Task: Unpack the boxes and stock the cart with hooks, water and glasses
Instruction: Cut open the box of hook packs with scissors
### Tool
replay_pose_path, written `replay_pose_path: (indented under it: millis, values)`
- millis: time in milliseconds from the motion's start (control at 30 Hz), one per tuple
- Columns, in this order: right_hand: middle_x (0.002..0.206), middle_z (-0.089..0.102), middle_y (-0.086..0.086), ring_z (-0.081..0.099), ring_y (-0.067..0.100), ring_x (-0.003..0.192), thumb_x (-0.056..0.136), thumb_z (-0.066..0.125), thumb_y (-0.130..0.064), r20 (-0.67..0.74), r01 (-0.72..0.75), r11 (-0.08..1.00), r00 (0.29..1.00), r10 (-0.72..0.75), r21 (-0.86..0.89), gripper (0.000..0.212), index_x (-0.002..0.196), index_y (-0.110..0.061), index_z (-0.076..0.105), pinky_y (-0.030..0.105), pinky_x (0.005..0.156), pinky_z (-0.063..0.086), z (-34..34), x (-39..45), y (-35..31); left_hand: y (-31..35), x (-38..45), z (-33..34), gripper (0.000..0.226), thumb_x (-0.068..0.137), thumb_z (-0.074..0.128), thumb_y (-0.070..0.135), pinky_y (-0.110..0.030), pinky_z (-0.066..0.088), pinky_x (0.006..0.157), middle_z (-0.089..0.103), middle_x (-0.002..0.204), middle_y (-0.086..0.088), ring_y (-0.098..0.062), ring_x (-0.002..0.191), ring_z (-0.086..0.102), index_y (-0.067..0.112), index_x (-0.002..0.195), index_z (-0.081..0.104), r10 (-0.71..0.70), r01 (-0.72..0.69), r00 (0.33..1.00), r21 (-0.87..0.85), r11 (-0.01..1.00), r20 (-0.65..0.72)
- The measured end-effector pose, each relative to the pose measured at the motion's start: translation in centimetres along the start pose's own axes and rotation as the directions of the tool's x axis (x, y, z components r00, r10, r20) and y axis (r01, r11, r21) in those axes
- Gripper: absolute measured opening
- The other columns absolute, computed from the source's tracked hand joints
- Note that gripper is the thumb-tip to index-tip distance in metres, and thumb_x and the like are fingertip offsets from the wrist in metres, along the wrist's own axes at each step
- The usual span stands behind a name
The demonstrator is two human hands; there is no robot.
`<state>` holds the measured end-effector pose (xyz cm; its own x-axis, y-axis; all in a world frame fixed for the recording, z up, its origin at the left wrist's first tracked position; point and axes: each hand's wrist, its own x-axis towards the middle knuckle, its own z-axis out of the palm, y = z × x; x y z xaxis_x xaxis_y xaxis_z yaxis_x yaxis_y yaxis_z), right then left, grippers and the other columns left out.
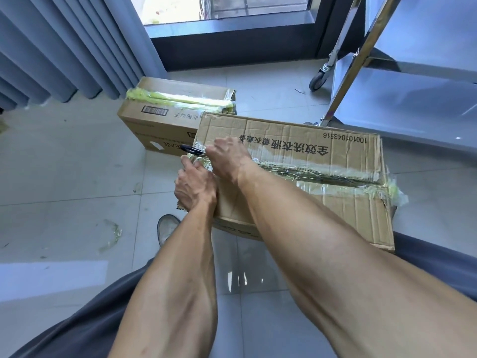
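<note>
Grey curtains hang far left, a taped box sits on the floor tiles, and beside it the near box is getting opened. Left hand grips its corner, right hand clenches a black cutter at the tape seam. Looks like the slicing step; next, draw the blade rightward toward the cart.
</note>
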<state>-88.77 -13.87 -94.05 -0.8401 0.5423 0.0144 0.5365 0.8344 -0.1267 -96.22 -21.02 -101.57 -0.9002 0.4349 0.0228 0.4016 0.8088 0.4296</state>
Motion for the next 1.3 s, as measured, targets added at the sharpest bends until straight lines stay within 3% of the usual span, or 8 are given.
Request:
replay_pose_path:
  millis: [200,433,633,833,967,1133,1200,1300]
  values:
    - [0.111,0.063,0.008,0.054,0.016,0.08,0.104,0.037,-0.01,-0.022,-0.049,0.999,0.999,0.049,0.011,0.025,0.114,-0.007,0.06,0.03,0.073,0.047,0.6,-0.2,0.2,-0.1,0.1,0.1,0.03,0.101,0.031,0.033,-0.038,0.034,0.067,0.067,0.096,-0.017,-0.037,0.087,0.062,0.015,0.118,0.048,-0.007,0.007,1.0,0.014,1.0,-0.003]
    - [0.104,0.064,0.008,0.05,0.018,0.074,0.102,0.04,-0.007,-0.003,-0.082,0.996,0.997,0.082,-0.041,0.023,0.111,-0.007,0.06,0.03,0.066,0.045,0.5,-1.0,0.4,0.0,0.2,0.1,0.032,0.101,0.031,0.031,-0.038,0.035,0.069,0.067,0.102,-0.018,-0.038,0.091,0.062,0.016,0.123,0.048,0.003,-0.003,1.0,0.023,1.0,-0.001]
    - [0.12,0.056,0.011,0.057,0.024,0.102,0.101,0.033,-0.003,0.038,-0.126,0.992,0.991,0.127,-0.032,0.03,0.12,-0.008,0.055,0.04,0.092,0.05,0.9,-2.4,1.5,-0.2,0.1,0.1,0.029,0.102,0.031,0.028,-0.036,0.033,0.067,0.068,0.096,-0.017,-0.033,0.084,0.061,0.015,0.121,0.048,0.012,-0.012,1.0,0.015,1.0,-0.016]
    - [0.115,0.058,0.012,0.054,0.022,0.09,0.101,0.033,-0.004,0.059,-0.127,0.989,0.989,0.132,-0.079,0.028,0.118,-0.006,0.056,0.039,0.088,0.053,0.0,-4.2,3.5,-0.2,0.3,0.2,0.03,0.101,0.03,0.026,-0.037,0.036,0.065,0.067,0.094,-0.017,-0.033,0.082,0.062,0.013,0.121,0.048,0.02,-0.02,1.0,0.021,1.0,-0.014]
    - [0.115,0.058,0.011,0.057,0.022,0.095,0.102,0.033,-0.004,0.077,-0.11,0.985,0.99,0.121,-0.131,0.029,0.12,-0.006,0.056,0.036,0.088,0.052,-0.1,-5.5,3.5,-0.1,0.2,0.3,0.029,0.101,0.03,0.029,-0.037,0.036,0.067,0.066,0.093,-0.017,-0.032,0.082,0.061,0.013,0.119,0.047,0.016,-0.016,1.0,0.029,0.999,-0.01]
    - [0.119,0.056,0.011,0.056,0.023,0.101,0.101,0.04,-0.004,0.125,-0.122,0.976,0.982,0.145,-0.178,0.025,0.122,-0.008,0.054,0.04,0.091,0.049,-1.1,-6.9,4.3,-0.6,0.1,0.3,0.032,0.102,0.029,0.033,-0.037,0.036,0.068,0.065,0.094,-0.017,-0.029,0.077,0.056,0.014,0.123,0.045,0.02,-0.02,1.0,0.016,1.0,-0.001]
    - [0.119,0.056,0.011,0.055,0.022,0.096,0.101,0.042,-0.004,0.163,-0.123,0.968,0.973,0.161,-0.218,0.025,0.123,-0.008,0.053,0.04,0.09,0.05,-1.6,-8.5,5.4,-0.7,-0.4,0.0,0.034,0.102,0.029,0.036,-0.041,0.039,0.072,0.064,0.099,-0.019,-0.033,0.085,0.058,0.015,0.125,0.043,0.017,-0.017,1.0,-0.005,1.0,0.012]
    - [0.115,0.057,0.011,0.055,0.022,0.093,0.102,0.042,-0.005,0.18,-0.134,0.955,0.966,0.185,-0.265,0.022,0.119,-0.007,0.054,0.04,0.087,0.05,-2.1,-11.0,7.1,-0.6,-1.2,-0.5,0.047,0.1,0.032,0.037,-0.051,0.035,0.098,0.051,0.129,-0.024,-0.039,0.116,0.049,0.015,0.141,0.035,0.076,-0.075,0.997,0.045,0.996,-0.013]
